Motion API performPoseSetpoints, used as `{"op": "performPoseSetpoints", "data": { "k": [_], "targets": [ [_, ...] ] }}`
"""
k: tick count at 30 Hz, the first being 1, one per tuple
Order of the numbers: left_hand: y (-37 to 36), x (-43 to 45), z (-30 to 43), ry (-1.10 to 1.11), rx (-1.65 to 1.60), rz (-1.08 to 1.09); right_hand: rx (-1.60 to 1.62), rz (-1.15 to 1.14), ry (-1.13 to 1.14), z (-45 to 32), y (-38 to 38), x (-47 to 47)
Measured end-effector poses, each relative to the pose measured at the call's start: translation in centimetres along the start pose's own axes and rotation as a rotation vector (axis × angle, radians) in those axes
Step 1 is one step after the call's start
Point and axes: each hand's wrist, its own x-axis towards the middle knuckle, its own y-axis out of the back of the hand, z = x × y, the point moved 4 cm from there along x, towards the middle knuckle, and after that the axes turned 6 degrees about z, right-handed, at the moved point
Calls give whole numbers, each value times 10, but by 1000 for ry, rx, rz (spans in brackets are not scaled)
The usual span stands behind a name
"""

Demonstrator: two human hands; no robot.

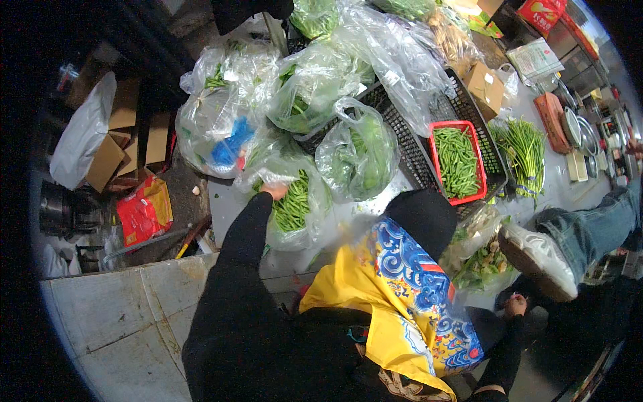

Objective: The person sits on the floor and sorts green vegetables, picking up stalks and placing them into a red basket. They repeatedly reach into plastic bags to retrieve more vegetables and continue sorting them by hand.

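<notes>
My left hand, in a black sleeve, is at the mouth of a clear plastic bag of green beans; plastic hides part of its fingers. At the lower right is my right hand, small in view, its fingers bent; whether it holds anything I cannot tell. A yellow cloth with blue wave patterns lies over my lap. Right of the bean bag stands a knotted clear bag of green vegetables. A red plastic basket of cut green beans rests in a black plastic crate.
Several bags of greens crowd the top. A bundle of long green stalks and a cardboard box are at right. A person's white shoe and jeans leg reach in from the right. Cardboard and a red package are at left.
</notes>
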Motion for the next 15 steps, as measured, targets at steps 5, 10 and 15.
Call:
{"op": "performPoseSetpoints", "data": {
  "k": [5,10,15],
  "targets": [
    [57,-24,-33,160,-245,222,306,-171,-1,5,6,-7],
    [122,-19,-17,223,-405,263,970,-517,-604,50,28,-5],
    [19,-3,31,57,-243,-19,815,-431,-200,40,38,-39]
  ]
}}
